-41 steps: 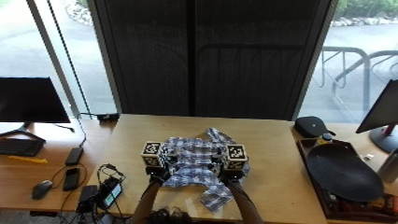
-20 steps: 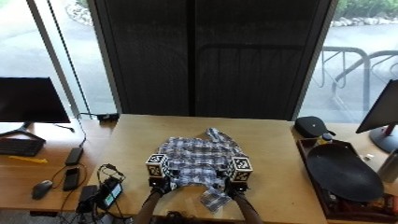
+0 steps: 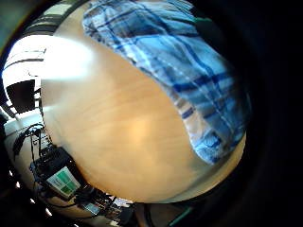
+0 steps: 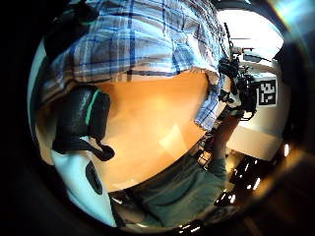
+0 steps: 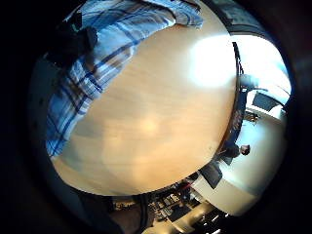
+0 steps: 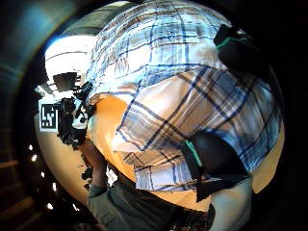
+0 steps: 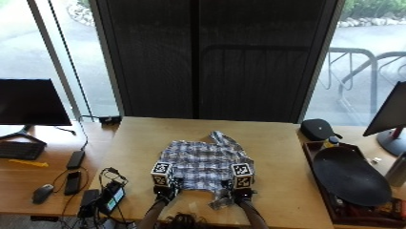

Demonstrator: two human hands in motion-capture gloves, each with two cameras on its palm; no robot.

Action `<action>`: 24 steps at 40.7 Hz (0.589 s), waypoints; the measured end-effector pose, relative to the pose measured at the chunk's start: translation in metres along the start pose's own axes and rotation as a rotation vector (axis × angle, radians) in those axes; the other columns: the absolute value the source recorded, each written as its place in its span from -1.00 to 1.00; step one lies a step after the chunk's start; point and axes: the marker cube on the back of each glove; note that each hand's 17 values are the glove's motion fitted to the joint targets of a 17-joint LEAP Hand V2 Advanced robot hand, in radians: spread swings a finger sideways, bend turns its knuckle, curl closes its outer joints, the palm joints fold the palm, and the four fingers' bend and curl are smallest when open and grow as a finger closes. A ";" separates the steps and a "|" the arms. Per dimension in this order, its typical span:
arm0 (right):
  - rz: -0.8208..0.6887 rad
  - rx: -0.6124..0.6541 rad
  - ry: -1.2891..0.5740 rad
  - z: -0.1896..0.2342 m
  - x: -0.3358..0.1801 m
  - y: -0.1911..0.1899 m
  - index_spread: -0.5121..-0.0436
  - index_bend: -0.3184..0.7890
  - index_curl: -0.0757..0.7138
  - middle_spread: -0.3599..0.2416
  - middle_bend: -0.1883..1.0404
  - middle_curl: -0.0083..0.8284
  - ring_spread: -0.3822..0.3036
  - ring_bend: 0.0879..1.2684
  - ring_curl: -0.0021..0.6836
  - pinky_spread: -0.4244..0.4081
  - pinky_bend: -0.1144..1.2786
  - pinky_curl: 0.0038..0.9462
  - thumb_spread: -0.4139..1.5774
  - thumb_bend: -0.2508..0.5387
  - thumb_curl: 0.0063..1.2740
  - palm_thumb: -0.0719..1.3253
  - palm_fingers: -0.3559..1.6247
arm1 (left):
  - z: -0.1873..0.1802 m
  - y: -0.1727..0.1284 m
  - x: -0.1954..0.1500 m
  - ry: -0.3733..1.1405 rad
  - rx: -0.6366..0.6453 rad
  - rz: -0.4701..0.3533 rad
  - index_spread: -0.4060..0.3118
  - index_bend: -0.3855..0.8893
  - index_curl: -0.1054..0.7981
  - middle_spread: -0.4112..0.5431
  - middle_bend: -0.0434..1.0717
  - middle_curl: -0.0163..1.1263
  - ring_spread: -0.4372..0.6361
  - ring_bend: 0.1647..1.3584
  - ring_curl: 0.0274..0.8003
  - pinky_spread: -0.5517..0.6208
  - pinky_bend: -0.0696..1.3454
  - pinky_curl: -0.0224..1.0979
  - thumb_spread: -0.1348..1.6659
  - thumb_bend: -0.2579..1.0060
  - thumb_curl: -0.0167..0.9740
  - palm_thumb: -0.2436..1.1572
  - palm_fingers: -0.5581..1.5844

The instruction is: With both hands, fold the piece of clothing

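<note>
Both hands at the near hem of the plaid shirt (image 7: 204,164), which lies crumpled mid-worktop (image 7: 279,157), collar end away from the person. Left hand (image 7: 164,191) fingers (image 4: 81,115) curl onto the hem's left corner; right hand (image 7: 241,193) fingers (image 6: 211,159) pinch the right corner, cloth bunched under them. Judgement: pull the hem taut and level before folding, hands moving together, otherwise the loose flap hanging near the right hand gets trapped in the fold. Shirt is blue-white check, thin, wrinkled, not yet flat; one sleeve sticks out at the far side.
</note>
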 end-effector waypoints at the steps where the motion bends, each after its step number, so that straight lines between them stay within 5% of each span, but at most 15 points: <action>1: 0.005 0.010 0.006 0.003 0.002 -0.003 -0.37 0.01 -0.04 -0.09 -0.39 -0.32 -0.17 -0.24 -0.08 0.17 -0.08 -0.35 0.50 -0.27 -0.44 0.06 -0.10 | 0.000 -0.001 0.000 -0.008 0.026 0.001 -0.22 0.10 0.06 -0.01 -0.55 -0.34 0.33 -0.47 -0.39 0.56 -0.44 -0.53 0.46 -0.59 -0.27 0.15 -0.09; 5: 0.110 0.055 0.135 0.000 0.011 -0.002 -0.36 0.05 0.03 -0.28 -0.40 -0.30 -0.30 -0.24 -0.05 0.11 -0.17 -0.37 0.49 -0.32 -0.45 0.09 -0.02 | -0.004 -0.005 -0.006 -0.073 0.138 -0.011 -0.27 0.09 0.09 -0.09 -0.56 -0.32 0.24 -0.49 -0.37 0.49 -0.45 -0.51 0.49 -0.59 -0.28 0.19 -0.03; 7: 0.133 0.102 0.219 -0.011 0.008 0.007 -0.35 0.07 0.04 -0.34 -0.37 -0.28 -0.41 -0.23 -0.06 -0.02 -0.17 -0.39 0.51 -0.27 -0.44 0.16 0.18 | -0.008 -0.010 -0.011 -0.132 0.214 -0.020 -0.32 0.08 0.10 -0.16 -0.53 -0.31 0.14 -0.48 -0.36 0.44 -0.47 -0.51 0.50 -0.57 -0.27 0.24 0.07; 14: 0.052 0.170 0.332 0.009 0.011 -0.021 -0.29 0.03 0.12 -0.45 -0.43 -0.24 -0.56 -0.24 0.01 -0.29 -0.19 -0.35 0.51 -0.25 -0.44 0.28 0.43 | -0.016 -0.030 -0.015 -0.209 0.316 -0.003 -0.44 0.08 0.15 -0.34 -0.51 -0.27 -0.15 -0.48 -0.32 0.23 -0.55 -0.50 0.50 -0.53 -0.24 0.39 0.27; 18: 0.011 0.145 0.347 -0.004 0.012 -0.027 -0.23 -0.08 0.15 -0.52 -0.32 -0.16 -0.66 -0.18 0.09 -0.49 -0.17 -0.31 0.54 -0.25 -0.44 0.33 0.62 | -0.011 -0.043 -0.011 -0.166 0.226 0.056 -0.51 0.03 0.15 -0.48 -0.39 -0.24 -0.36 -0.42 -0.27 0.13 -0.68 -0.52 0.48 -0.54 -0.23 0.42 0.44; 24: -0.021 0.109 0.207 -0.066 0.019 -0.052 -0.19 -0.18 0.13 -0.58 -0.10 -0.01 -0.69 -0.09 0.19 -0.66 -0.17 -0.27 0.54 -0.27 -0.44 0.39 0.72 | -0.070 -0.033 -0.010 -0.229 0.175 0.057 -0.57 -0.07 0.16 -0.62 -0.23 -0.17 -0.57 -0.33 -0.16 0.01 -0.76 -0.56 0.46 -0.57 -0.22 0.45 0.54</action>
